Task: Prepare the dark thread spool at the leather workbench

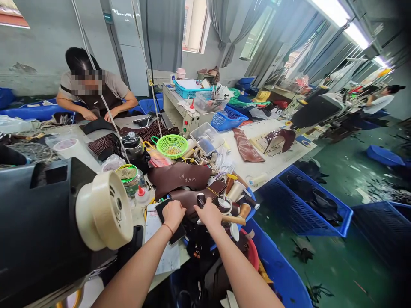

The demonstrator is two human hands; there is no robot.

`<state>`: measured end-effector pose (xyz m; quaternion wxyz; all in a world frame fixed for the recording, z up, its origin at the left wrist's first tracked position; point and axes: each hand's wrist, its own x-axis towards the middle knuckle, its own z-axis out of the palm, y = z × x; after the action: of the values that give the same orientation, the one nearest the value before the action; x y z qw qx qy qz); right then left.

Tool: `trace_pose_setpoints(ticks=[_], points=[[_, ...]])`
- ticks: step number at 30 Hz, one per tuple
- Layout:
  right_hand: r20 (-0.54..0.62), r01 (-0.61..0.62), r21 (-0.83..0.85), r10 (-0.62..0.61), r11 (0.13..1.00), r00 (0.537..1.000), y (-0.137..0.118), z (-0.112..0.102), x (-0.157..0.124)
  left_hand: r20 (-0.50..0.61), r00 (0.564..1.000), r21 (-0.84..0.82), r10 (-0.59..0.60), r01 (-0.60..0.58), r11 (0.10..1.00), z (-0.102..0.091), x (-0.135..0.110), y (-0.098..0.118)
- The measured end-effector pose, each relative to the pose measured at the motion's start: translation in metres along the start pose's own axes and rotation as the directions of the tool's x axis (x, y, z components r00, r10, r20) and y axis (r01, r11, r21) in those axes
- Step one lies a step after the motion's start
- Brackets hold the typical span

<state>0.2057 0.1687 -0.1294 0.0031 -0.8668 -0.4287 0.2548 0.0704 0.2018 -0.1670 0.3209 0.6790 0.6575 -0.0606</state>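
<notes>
Brown leather pieces [189, 197] lie at the near edge of the work table [272, 164]; white writing on one is too small to read. The left hand [174, 214] rests curled on them, grip unclear. The right hand [210, 215] clutches a small dark tool [201, 200]

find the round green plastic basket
Head view: round green plastic basket sits mid-table, just left of a clear plastic box, beyond the dark brown leather piece.

Green basket [173, 145], clear tub [207, 137], blue floor crate [340, 214], co-worker [93, 92] across the table [282, 159].
</notes>
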Motion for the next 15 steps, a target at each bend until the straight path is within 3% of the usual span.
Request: trace_pose_setpoints(ticks=[5,9,11,12,15], points=[[0.034,0.060,0.200,-0.069,0.978,0.997,0.015,-0.024,-0.021,-0.083,0.989,-0.015,0.122,-0.123,0.992,-0.015,-0.023,0.004],[0.179,0.184,0.496,-0.307,0.849,0.935,0.047,-0.039,-0.068,-0.067,0.949,-0.121,0.307,-0.313,0.942,-0.022,-0.053,0.006],[0.203,0.153,0.712,-0.410,0.685,0.889,0.065,-0.037,-0.095,0.022,0.922,-0.193,0.387,-0.376,0.906,-0.015,-0.072,0.007],[0.193,0.096,0.820,-0.432,0.564,0.881,0.073,-0.033,-0.107,0.070,0.906,-0.217,0.417,-0.394,0.893,-0.010,-0.082,0.006],[0.177,-0.125,0.979,-0.366,0.162,0.913,0.093,-0.020,-0.134,0.128,0.889,-0.209,0.439,-0.408,0.888,0.008,-0.109,0.001]])
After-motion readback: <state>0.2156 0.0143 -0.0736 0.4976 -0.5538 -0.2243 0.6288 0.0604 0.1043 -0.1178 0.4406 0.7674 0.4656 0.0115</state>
